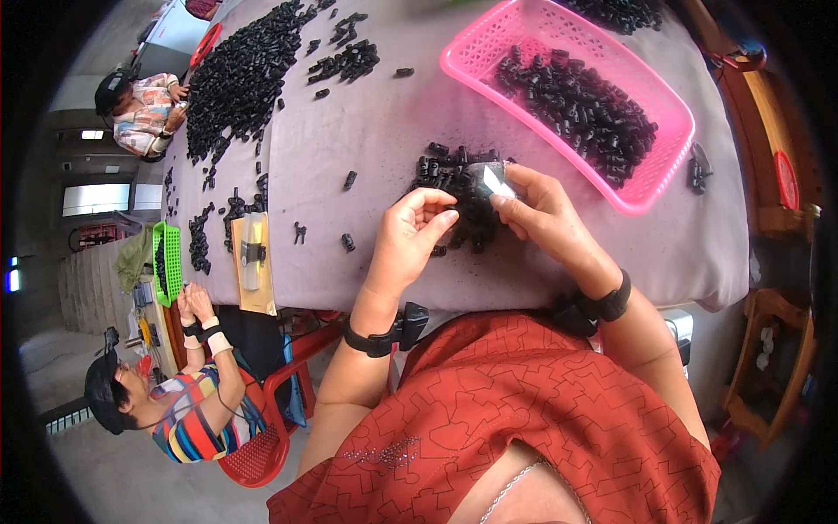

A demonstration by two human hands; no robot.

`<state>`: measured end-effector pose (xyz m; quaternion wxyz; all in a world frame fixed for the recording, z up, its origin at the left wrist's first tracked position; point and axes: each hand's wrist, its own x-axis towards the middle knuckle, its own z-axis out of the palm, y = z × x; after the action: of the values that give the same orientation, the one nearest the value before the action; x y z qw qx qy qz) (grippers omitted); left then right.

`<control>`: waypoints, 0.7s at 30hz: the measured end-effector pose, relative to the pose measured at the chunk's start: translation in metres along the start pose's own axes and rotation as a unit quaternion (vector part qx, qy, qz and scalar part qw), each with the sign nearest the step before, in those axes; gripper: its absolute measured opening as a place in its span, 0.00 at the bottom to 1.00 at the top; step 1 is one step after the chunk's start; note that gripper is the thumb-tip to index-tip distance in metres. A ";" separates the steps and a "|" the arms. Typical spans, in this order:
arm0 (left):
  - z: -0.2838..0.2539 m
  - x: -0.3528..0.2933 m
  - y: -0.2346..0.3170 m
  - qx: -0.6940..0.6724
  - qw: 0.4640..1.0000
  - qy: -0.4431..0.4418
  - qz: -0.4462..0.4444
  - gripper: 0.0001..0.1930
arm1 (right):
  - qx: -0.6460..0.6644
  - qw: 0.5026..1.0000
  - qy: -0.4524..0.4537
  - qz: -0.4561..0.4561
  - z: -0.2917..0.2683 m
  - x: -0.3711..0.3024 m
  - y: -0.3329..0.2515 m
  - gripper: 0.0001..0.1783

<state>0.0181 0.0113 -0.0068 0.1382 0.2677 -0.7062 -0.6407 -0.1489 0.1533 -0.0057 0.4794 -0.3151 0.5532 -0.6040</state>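
Observation:
Over a pile of small black plastic parts (443,173) on the cloth, both my hands work close together. My right hand (552,218) pinches a small clear, shiny piece (493,181) between thumb and fingers; it looks like thin plastic, with a bright white glare on it. To its left, my left hand (408,237) is closed, its fingers curled and the thumb near the index fingertip. Whatever it may hold is too small to make out. Part of the black pile is hidden behind my hands.
A pink plastic basket (642,196) of black parts stands at the far right. A large black heap (249,65) covers the table's far left. At the left, a person in a striped shirt (188,419) sits by a green basket (172,262); another person (144,113) works farther off.

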 end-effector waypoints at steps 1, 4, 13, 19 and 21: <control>0.001 0.000 0.006 -0.016 0.999 -0.004 -0.041 0.09 | 0.000 1.000 0.000 0.000 0.000 0.000 0.001 0.12; 0.001 0.001 0.004 -0.037 0.996 -0.021 -0.073 0.09 | -0.007 1.000 0.003 0.002 0.001 0.000 0.001 0.12; 0.002 0.005 -0.002 -0.184 0.980 0.012 -0.081 0.10 | -0.010 1.000 -0.010 0.013 0.000 -0.001 -0.002 0.12; 0.004 0.005 0.002 -0.158 0.985 0.005 -0.070 0.10 | -0.009 1.000 -0.012 0.016 0.000 -0.001 -0.001 0.12; 0.005 0.005 0.002 -0.164 0.984 0.001 -0.071 0.10 | -0.004 1.000 -0.011 0.015 -0.001 -0.001 0.001 0.12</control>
<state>0.0114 0.0127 -0.0058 0.1345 0.2916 -0.5706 -0.7559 -0.1491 0.1543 -0.0066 0.4933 -0.3154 0.5545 -0.5914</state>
